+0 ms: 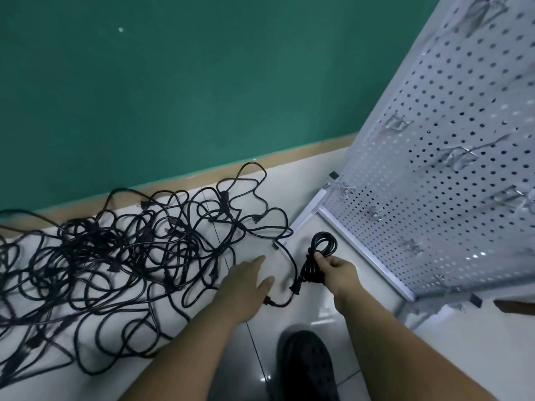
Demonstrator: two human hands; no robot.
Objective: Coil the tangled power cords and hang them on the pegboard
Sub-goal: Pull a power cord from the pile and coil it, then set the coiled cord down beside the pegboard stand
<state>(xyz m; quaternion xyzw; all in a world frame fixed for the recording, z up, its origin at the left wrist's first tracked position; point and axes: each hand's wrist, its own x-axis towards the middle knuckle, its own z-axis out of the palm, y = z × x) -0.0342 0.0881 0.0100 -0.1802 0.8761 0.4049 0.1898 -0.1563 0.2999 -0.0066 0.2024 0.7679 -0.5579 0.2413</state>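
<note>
Nearest the camera, one black perforated shoe (307,369) stands on the glossy white floor (434,357) between the two bare forearms. Just beyond it, the right hand (337,270) is closed around a single coiled cord (317,259), black, gripped at its waist so that the bundle is pinched narrow there; its long axis runs from lower left to upper right, with a round loop standing clear above the thumb toward the pegboard and a plug (295,287) hanging at the lower end. From that end one loose strand (289,256) trails in a curve across the floor, passing under the left hand and ending in a second plug near the pegboard's foot. The left hand (246,285) is held flat and spread, palm down, fingers pointing up-left toward the heap, gripping nothing. Left of both hands lies one large tangled pile of power cords (115,256), all black, with several plugs showing; how many separate cords it holds cannot be told. To the right, one white pegboard (448,169) leans on its frame, several metal hooks (460,157) fixed to it, all bare. Farthest back, a tan baseboard (289,154) runs below a green wall (202,82).
</note>
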